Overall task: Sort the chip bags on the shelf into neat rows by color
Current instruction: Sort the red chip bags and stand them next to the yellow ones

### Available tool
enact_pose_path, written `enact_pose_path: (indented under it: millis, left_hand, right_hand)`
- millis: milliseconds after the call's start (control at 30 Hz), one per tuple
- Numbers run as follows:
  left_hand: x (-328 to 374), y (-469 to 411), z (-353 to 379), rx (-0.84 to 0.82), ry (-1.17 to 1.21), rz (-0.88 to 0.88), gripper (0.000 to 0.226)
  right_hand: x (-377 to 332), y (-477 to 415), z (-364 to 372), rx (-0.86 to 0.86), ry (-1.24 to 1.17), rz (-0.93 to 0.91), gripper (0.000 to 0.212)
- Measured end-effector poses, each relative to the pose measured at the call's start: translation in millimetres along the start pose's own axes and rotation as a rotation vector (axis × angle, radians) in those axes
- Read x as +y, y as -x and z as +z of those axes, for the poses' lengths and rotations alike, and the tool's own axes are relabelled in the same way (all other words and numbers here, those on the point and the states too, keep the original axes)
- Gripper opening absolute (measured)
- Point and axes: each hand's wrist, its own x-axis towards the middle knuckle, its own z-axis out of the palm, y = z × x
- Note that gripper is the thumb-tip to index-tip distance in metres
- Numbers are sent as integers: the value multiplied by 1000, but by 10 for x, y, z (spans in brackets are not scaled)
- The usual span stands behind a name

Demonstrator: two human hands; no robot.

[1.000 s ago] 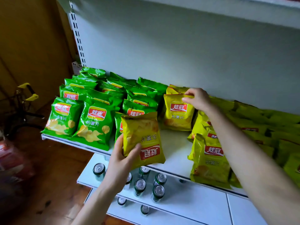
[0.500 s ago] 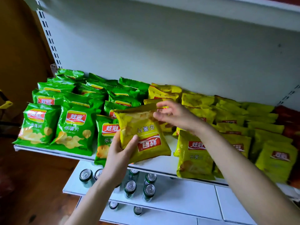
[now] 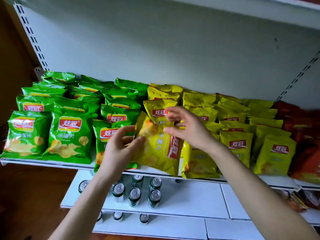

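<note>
The left hand [image 3: 119, 148] pinches the left edge of a yellow chip bag [image 3: 155, 151], turned sideways at the shelf's [image 3: 52, 164] near edge between the green bags [image 3: 69, 135] and the yellow rows [image 3: 237, 146]. The right hand [image 3: 188, 130] hovers over it, fingers [image 3: 176, 113] spread.

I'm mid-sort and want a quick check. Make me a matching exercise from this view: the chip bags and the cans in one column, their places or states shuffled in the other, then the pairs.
Things
1. green bags
2. red bags
3. cans
4. yellow bag with its logo sideways

Places or states
A. on the lower shelf
B. far right end of the chip shelf
C. held in the left hand
D. left end of the chip shelf

Pairs: 1-D, 2-B, 3-A, 4-C
</note>
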Motion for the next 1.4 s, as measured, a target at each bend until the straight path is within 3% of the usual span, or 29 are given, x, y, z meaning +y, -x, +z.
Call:
enact_pose_path:
  millis: [100,167,267,367,467,600,667,733,900,1000,1267,1400]
  left_hand:
    - [-43,-43,9,180,171,-16,22]
    - [-55,-78,74,231,283,-28,21]
    - [-54,-113,204,256,354,-27,18]
    - [-57,-116,305,204,394,-6,15]
    - [-192,-113,438,172,215,66,13]
    - [-709,-34,565,92,-315,260,25]
    - [-1017,-18,582,-21,-651,443,23]
    - [-1239,-4,594,-140,-830,571,20]
    - [-1394,-5,596,-167,-961,658,19]
    - [-1407,4,584,-186,-965,688,19]
    - [-1419,8,581,-137,-965,770,24]
    - [-1381,-14,549,-170,-1022,797,28]
  right_hand:
    - [37,9,-59,325,-61,107,54]
    - [45,27,-49,307,-131,222,50]
    - [63,38,-8,166,-344,267,13]
    - [115,-60,-166,213,-300,205,16]
    - [101,-233,-401,205,-154,163,16]
    - [17,-607,-698,223,103,8,24]
    - [-1,-812,-745,145,207,-6,25]
    - [54,-1001,-688,-2,312,8,26]
    - [308,-1234,-332,-277,612,-15,37]
    - [473,-1228,-150,-344,701,-42,36]
    - [569,-1068,-92,-232,699,-102,38]
    - [440,-967,-162,-16,635,-183,30]
